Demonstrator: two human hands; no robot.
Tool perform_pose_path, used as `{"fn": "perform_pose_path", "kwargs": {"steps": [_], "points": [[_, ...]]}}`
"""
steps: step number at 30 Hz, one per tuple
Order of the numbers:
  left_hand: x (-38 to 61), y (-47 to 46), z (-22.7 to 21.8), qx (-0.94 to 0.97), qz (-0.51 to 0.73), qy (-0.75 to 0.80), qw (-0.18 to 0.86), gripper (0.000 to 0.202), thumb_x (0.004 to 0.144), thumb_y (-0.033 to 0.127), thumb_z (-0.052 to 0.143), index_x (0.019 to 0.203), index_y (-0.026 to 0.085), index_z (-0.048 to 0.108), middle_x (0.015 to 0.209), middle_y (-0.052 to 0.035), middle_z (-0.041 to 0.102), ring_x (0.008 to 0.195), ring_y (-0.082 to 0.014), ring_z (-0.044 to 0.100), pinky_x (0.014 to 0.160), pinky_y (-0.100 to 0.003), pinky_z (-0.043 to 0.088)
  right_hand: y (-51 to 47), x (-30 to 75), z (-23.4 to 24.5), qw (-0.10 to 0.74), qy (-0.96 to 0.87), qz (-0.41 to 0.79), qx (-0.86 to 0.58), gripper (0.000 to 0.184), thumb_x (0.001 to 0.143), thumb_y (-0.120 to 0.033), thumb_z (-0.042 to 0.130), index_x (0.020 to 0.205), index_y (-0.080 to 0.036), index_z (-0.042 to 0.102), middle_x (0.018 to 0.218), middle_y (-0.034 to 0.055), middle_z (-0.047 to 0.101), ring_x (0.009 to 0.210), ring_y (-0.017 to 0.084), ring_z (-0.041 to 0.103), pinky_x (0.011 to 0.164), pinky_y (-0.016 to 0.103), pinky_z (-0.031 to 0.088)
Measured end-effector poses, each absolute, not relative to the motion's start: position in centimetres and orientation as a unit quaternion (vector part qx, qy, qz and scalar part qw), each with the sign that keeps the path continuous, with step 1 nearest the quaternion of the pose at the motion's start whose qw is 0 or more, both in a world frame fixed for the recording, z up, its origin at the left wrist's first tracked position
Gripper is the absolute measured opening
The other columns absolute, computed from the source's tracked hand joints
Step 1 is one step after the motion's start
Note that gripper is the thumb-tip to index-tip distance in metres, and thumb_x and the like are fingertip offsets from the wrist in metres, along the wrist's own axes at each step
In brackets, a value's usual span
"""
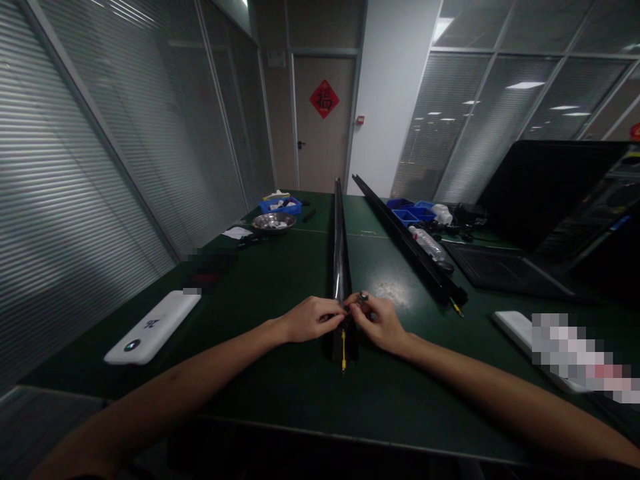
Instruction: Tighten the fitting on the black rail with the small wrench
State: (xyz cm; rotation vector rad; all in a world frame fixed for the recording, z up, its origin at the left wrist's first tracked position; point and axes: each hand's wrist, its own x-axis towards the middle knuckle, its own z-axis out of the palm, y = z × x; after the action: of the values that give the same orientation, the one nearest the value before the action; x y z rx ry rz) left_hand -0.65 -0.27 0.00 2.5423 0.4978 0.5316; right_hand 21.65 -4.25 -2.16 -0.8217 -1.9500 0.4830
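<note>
We have the long, glossy black channel-shaped strip [341, 260] lying on the dark green tabletop [280, 280], long axis running straight away from us, its near end between both hands; neither hand clearly nearer. Left hand [316, 320] at its left edge, thumb and fingertips drawn close together, though we cannot tell whether they grip anything. Right hand [382, 323] just opposite, fingers curled on a small metallic object [364, 297], kind unclear, its fingertips meeting the left's over the strip. A thin yellow cable [343, 348] trails toward us from that end, below the fingers. Rightward, well apart, we note a second long black channel [407, 243], slanting; beyond it, a clear plastic bottle [428, 244]. Far left, a shiny round metal bowl [274, 223]. The fingers themselves hide the contact point
</note>
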Motion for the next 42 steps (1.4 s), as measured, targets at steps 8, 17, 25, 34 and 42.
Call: {"fn": "perform_pose_path", "kwargs": {"steps": [8, 17, 25, 34, 42], "points": [[-0.67, -0.31, -0.02, 0.928, 0.203, 0.178, 0.258, 0.025, 0.104, 0.026, 0.045, 0.093, 0.015, 0.065, 0.087, -0.0046, 0.063, 0.076, -0.0160, 0.061, 0.073, -0.025, 0.045, -4.38, 21.53, -1.64, 0.464, -0.795, 0.202, -0.335, 0.017, 0.101, -0.029, 0.054, 0.100, -0.017, 0.066, 0.069, -0.0013, 0.059, 0.054, 0.011, 0.053, 0.053, 0.022, 0.042], [-0.70, -0.22, 0.08, 0.927, 0.198, 0.180, 0.265, 0.026, 0.105, 0.027, 0.045, 0.093, 0.014, 0.064, 0.088, -0.0047, 0.063, 0.076, -0.0158, 0.059, 0.072, -0.025, 0.044, -4.31, 21.63, -1.80, 0.454, -0.801, 0.206, -0.331, 0.019, 0.102, -0.029, 0.053, 0.101, -0.017, 0.067, 0.072, 0.0003, 0.061, 0.056, 0.013, 0.053, 0.056, 0.024, 0.042], [-0.79, -0.07, -0.30, 0.930, 0.194, 0.179, 0.256, 0.025, 0.105, 0.027, 0.045, 0.092, 0.015, 0.063, 0.088, -0.0041, 0.062, 0.078, -0.0156, 0.060, 0.074, -0.024, 0.044, -4.45, 21.49, -1.52, 0.454, -0.802, 0.211, -0.327, 0.022, 0.103, -0.031, 0.053, 0.098, -0.016, 0.067, 0.071, 0.0006, 0.061, 0.057, 0.012, 0.053, 0.055, 0.024, 0.042], [-0.72, -0.08, -0.16, 0.931, 0.192, 0.176, 0.254, 0.028, 0.105, 0.028, 0.044, 0.093, 0.014, 0.065, 0.088, -0.0047, 0.063, 0.077, -0.0156, 0.059, 0.074, -0.024, 0.045, -4.14, 21.70, -1.79, 0.453, -0.806, 0.219, -0.313, 0.022, 0.104, -0.031, 0.051, 0.097, -0.017, 0.066, 0.075, 0.0020, 0.063, 0.062, 0.014, 0.056, 0.060, 0.026, 0.045], [-0.74, -0.15, 0.04, 0.932, 0.190, 0.168, 0.260, 0.027, 0.105, 0.027, 0.044, 0.093, 0.014, 0.065, 0.091, -0.0051, 0.063, 0.080, -0.0160, 0.061, 0.076, -0.024, 0.046, -4.11, 21.77, -1.68, 0.449, -0.809, 0.212, -0.315, 0.024, 0.106, -0.030, 0.046, 0.094, -0.017, 0.063, 0.078, 0.0030, 0.063, 0.067, 0.015, 0.060, 0.064, 0.027, 0.046]]}}
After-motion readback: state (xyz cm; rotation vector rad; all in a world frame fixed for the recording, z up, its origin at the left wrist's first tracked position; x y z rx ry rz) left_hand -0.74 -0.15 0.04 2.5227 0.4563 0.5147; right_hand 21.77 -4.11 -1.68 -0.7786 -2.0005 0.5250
